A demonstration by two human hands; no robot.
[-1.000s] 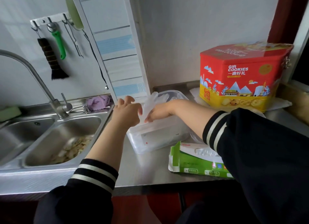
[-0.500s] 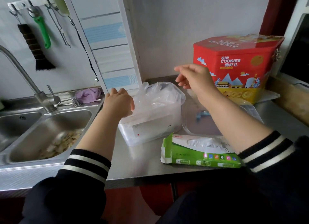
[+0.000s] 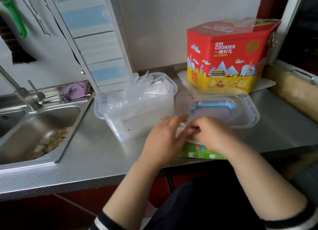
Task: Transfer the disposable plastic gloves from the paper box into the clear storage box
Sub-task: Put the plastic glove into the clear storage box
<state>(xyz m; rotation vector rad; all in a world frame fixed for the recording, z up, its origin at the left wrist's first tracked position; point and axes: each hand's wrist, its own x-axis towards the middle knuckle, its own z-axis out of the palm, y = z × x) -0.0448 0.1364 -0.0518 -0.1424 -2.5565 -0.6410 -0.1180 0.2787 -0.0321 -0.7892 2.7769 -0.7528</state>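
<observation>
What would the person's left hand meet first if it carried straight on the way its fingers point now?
Probably the clear lid lying upturned on the counter: the left hand, over the green paper box, points up and rightward toward its near rim. Depth is unclear; it might pass above.

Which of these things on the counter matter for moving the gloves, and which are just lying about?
For the job: green paper box, clear storage box, gloves inside it, left hand, right hand.

Lying about: cookie tin, clear lid, purple cloth, sink.

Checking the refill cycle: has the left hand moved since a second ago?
Yes. The left hand left the clear storage box's near-left rim and now rests at the green paper box, right of it.
</observation>
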